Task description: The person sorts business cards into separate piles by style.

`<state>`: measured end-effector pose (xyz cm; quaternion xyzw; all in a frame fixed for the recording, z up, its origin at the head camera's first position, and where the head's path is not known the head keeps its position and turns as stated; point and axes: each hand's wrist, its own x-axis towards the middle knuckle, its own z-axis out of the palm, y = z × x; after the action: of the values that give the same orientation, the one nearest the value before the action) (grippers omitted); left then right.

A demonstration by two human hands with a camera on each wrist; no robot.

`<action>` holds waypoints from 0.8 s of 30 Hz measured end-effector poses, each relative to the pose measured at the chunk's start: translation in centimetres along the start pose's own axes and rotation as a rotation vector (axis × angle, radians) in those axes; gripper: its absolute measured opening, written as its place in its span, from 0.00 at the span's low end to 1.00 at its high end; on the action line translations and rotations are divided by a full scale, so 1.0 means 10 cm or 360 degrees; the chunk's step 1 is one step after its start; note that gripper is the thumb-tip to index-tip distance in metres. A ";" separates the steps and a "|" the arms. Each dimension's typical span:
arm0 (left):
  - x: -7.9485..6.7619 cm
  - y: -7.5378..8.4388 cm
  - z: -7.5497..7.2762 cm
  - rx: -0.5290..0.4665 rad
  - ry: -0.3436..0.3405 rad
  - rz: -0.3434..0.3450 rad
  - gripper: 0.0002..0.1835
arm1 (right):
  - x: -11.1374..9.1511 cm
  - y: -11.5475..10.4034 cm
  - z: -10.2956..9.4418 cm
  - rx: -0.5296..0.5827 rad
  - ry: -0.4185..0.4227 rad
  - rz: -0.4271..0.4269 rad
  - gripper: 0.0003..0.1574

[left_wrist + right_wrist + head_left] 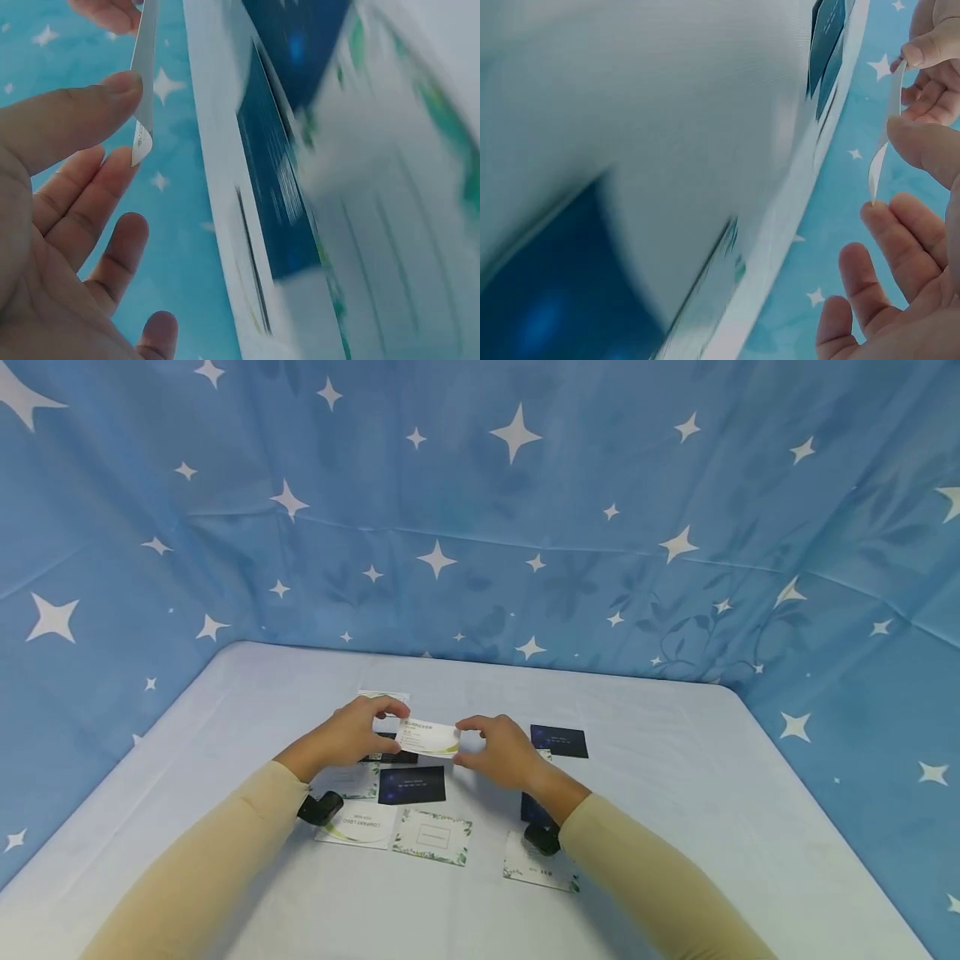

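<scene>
Both hands hold a white business card (429,737) with a yellow-green curve, lifted above the table. My left hand (351,733) pinches its left end between thumb and fingers. At the right end, my right hand (510,752) has its thumb and index finger on the card's edges. Seen edge-on in the left wrist view, the card (144,75) bends at one corner. The remaining fingers of each hand spread apart from it. Beneath the left hand lies a black card (399,757), partly covered.
On the white table (667,827) lie a dark blue card (412,786), floral-bordered cards (432,837), and a "company logo" card (362,822). Rightward are another dark blue card (559,742) and a floral card (536,866) partly behind the right wrist. A starry blue curtain (480,510) hangs behind.
</scene>
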<state>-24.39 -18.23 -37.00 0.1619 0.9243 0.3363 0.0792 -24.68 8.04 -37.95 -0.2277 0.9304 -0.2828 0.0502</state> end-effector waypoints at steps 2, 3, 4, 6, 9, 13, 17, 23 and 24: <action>0.02 -0.08 -0.05 -0.0024 0.0008 -0.0023 0.27 | 0.10 -0.03 0.04 0.0033 -0.0009 0.0000 0.32; 0.04 -0.12 -0.07 -0.0030 0.0013 -0.0045 0.28 | 0.16 -0.04 0.07 0.0047 -0.0015 0.0000 0.32; 0.05 -0.16 -0.09 -0.0029 0.0018 -0.0068 0.28 | 0.20 -0.06 0.09 0.0063 -0.0022 0.0004 0.32; 0.09 -0.23 -0.14 -0.0023 0.0028 -0.0111 0.29 | 0.31 -0.10 0.13 0.0087 -0.0032 0.0028 0.33; 0.16 -0.33 -0.19 -0.0030 0.0048 -0.0175 0.29 | 0.46 -0.14 0.19 0.0130 -0.0046 0.0084 0.34; 0.24 -0.46 -0.26 -0.0065 0.0066 -0.0209 0.29 | 0.65 -0.19 0.26 0.0150 -0.0054 0.0128 0.33; 0.29 -0.57 -0.32 -0.0101 0.0069 -0.0237 0.29 | 0.78 -0.23 0.31 0.0152 -0.0065 0.0111 0.32; 0.35 -0.68 -0.34 -0.0192 0.0098 -0.0227 0.28 | 0.91 -0.29 0.37 0.0163 -0.0079 0.0172 0.31; 0.36 -0.70 -0.33 -0.0204 0.0101 -0.0225 0.29 | 0.93 -0.29 0.38 0.0160 -0.0078 0.0178 0.31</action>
<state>-30.29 -24.00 -39.15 0.0802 0.9121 0.3932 0.0837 -30.98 -0.20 -39.23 -0.1793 0.9248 -0.3203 0.1002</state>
